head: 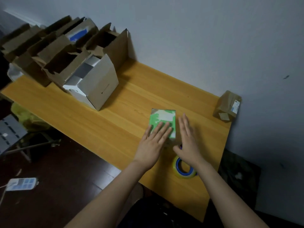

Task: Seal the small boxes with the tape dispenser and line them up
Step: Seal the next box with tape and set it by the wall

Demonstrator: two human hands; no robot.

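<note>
Yellow table [115, 122]; green box [164, 118], long axis pointing away; left grip [153, 143] flat atop, right grip [187, 142] open beside

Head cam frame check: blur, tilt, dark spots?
Head view: dim overall, floor at lower left nearly black; frame tilted, so the table runs diagonally; open cardboard boxes at upper left motion-smeared; right hand slightly smeared; left hand, green box and tape roll fairly sharp; no glare.

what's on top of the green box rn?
The left hand, fingers flat on the near half of the green box. The right hand is open beside its right edge. The box top under the fingers is hidden.
</note>
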